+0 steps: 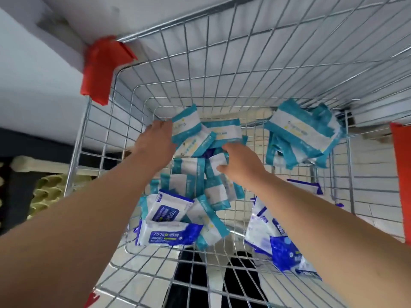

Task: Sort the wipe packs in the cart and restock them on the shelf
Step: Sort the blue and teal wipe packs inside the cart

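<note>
I look down into a wire shopping cart (222, 70) holding many wipe packs. Teal-and-white packs lie in a loose heap (191, 183) in the middle, and a stack of them (300, 132) leans at the far right. Dark blue-and-white "75%" packs lie at the near left (164, 234) and near right (273, 236). My left hand (158, 141) grips a few teal packs (186, 124) at the far side of the heap. My right hand (240, 163) reaches into the heap, its fingers curled round a teal pack (219, 163).
Red plastic corner guards sit on the cart rim at the left (100, 70) and right (402, 174). A white shelf edge (33, 52) runs past the cart's left side. White tiled floor shows through the wire bottom.
</note>
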The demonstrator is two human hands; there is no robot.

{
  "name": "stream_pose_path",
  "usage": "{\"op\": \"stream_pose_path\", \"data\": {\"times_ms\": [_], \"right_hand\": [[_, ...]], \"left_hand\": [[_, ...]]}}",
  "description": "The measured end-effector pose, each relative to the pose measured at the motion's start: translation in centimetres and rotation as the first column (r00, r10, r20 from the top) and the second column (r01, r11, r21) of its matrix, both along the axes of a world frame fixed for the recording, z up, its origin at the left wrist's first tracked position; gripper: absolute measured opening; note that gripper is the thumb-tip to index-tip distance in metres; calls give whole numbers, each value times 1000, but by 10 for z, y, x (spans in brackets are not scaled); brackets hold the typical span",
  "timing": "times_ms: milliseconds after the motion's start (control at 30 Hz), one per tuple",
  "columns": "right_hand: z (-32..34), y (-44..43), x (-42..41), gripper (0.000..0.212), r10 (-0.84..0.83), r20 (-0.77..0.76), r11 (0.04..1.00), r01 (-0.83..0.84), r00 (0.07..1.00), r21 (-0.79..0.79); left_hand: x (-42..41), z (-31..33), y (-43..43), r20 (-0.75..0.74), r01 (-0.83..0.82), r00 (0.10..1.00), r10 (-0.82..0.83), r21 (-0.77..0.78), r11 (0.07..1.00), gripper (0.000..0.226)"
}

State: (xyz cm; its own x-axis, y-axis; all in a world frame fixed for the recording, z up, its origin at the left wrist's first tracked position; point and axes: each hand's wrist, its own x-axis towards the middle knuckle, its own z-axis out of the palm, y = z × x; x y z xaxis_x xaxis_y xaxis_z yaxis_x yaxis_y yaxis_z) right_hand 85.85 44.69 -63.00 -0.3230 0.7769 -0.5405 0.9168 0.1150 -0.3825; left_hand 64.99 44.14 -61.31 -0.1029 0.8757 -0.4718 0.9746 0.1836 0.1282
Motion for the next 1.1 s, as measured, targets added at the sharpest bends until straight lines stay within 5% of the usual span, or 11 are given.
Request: {"op": "stream_pose_path", "data": {"times_ms": [200, 367, 433, 533, 633, 767, 933, 1100], "right_hand": [[-11, 8, 14, 36, -253, -166, 967, 243, 953, -79], [-7, 40, 23, 20, -640, -351, 761, 628, 684, -163], [-11, 45, 19, 24, -661, -312, 748, 635, 683, -194], [-19, 45, 13, 33, -670, -253, 742, 622, 698, -250], [-23, 42, 10, 39, -705, -245, 710, 663, 666, -239], [-21, 45, 11, 54, -747, -248, 665, 693, 617, -280], [-15, 49, 12, 25, -733, -277, 665, 570, 622, -483], [9, 45, 26, 25, -744, -399, 668, 585, 535, -461]], "left_hand": [[5, -14, 25, -62, 46, 997, -45, 22, 999, 30], [12, 5, 18, 42, 62, 997, -68, 140, 988, 31], [14, -4, 9, 103, 120, 987, -120, 13, 993, 42], [12, -16, 9, 225, 16, 974, 16, -137, 990, 48], [10, -25, 10, 265, -28, 963, 42, -55, 998, 45], [6, -30, 12, 290, -208, 934, 207, -28, 978, 78], [-2, -40, 10, 323, -261, 898, 300, -158, 952, 48], [11, -8, 3, 376, -323, 875, 304, -11, 946, 30]]}}
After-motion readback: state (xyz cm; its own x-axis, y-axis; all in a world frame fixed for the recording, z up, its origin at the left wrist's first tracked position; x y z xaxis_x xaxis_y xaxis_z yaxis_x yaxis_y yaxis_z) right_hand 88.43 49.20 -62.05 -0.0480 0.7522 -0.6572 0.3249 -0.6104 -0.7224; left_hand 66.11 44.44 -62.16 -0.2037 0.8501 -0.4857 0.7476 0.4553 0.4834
